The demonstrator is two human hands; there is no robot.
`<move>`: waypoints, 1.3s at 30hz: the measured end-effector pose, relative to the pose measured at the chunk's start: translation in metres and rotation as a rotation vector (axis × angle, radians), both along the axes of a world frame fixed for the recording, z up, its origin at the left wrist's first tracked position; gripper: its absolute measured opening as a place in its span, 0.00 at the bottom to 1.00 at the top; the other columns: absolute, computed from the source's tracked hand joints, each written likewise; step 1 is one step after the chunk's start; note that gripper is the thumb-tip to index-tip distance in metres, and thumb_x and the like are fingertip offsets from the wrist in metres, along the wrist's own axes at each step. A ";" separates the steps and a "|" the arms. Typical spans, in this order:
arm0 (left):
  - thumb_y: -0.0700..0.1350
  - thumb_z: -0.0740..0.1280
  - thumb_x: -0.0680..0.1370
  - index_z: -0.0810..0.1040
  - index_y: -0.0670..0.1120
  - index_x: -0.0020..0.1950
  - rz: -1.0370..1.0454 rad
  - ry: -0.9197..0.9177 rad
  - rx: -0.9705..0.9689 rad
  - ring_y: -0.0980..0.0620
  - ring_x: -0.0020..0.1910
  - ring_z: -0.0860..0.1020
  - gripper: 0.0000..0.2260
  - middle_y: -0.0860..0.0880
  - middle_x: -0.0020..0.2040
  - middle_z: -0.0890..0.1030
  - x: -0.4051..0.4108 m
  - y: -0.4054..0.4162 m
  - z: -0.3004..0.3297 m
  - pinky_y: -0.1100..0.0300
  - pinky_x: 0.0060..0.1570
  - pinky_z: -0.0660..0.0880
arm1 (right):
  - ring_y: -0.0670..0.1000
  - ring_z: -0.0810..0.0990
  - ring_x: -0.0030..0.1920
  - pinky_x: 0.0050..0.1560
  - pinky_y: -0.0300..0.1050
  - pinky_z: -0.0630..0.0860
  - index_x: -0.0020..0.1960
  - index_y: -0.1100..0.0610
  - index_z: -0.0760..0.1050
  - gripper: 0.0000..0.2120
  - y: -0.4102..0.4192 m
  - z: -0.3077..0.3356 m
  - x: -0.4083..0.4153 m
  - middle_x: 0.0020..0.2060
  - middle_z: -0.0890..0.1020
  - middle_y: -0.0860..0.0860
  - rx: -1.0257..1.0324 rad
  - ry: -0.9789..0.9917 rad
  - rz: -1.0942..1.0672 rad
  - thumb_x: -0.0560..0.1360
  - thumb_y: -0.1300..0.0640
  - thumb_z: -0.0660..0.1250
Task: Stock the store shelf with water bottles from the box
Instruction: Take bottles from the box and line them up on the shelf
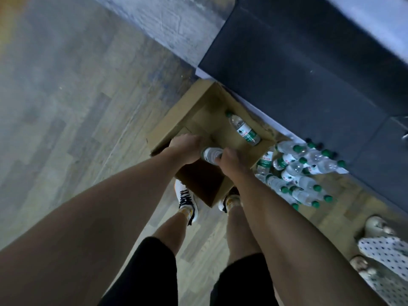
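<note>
An open cardboard box stands on the floor in front of my feet. One clear water bottle with a green cap and label lies inside it, against the far right wall. Over the box's near side, my left hand and my right hand both grip another water bottle, seen end-on between them. The dark shelf unit rises just behind the box.
Several green-capped water bottles lie piled on the floor right of the box, at the shelf's foot. Another person's feet and a dotted garment stand at the lower right. Wooden floor stretches to the left.
</note>
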State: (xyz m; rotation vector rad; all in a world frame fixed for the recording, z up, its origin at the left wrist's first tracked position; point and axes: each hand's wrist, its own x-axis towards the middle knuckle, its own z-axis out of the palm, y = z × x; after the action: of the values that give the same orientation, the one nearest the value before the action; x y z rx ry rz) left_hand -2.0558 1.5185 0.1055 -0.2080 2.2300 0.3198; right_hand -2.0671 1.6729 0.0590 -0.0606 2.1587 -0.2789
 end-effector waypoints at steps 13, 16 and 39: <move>0.45 0.62 0.81 0.73 0.45 0.63 -0.393 0.213 -0.017 0.40 0.54 0.77 0.11 0.42 0.60 0.77 -0.076 0.010 0.368 0.49 0.56 0.77 | 0.55 0.77 0.42 0.39 0.45 0.69 0.38 0.53 0.70 0.11 0.018 0.428 -0.072 0.40 0.76 0.53 -0.183 0.404 0.052 0.73 0.51 0.70; 0.44 0.61 0.80 0.74 0.45 0.53 -0.519 0.307 -0.066 0.42 0.50 0.78 0.05 0.43 0.55 0.79 -0.104 0.019 0.435 0.50 0.53 0.76 | 0.51 0.75 0.35 0.30 0.43 0.65 0.35 0.53 0.71 0.12 0.040 0.511 -0.093 0.34 0.75 0.51 -0.237 0.495 -0.007 0.70 0.51 0.72; 0.49 0.79 0.70 0.72 0.45 0.64 -0.303 0.607 0.439 0.50 0.47 0.78 0.27 0.45 0.52 0.79 -0.216 0.165 0.731 0.59 0.38 0.77 | 0.48 0.67 0.25 0.29 0.43 0.66 0.30 0.58 0.75 0.12 0.191 0.835 -0.183 0.20 0.73 0.48 -0.418 1.008 -0.117 0.63 0.53 0.75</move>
State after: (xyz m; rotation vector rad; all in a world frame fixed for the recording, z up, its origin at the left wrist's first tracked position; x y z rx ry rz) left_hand -2.2717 1.6830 0.8367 0.5232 2.6528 0.7690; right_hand -2.2500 1.8638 0.8936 -0.3821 3.0573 -0.9168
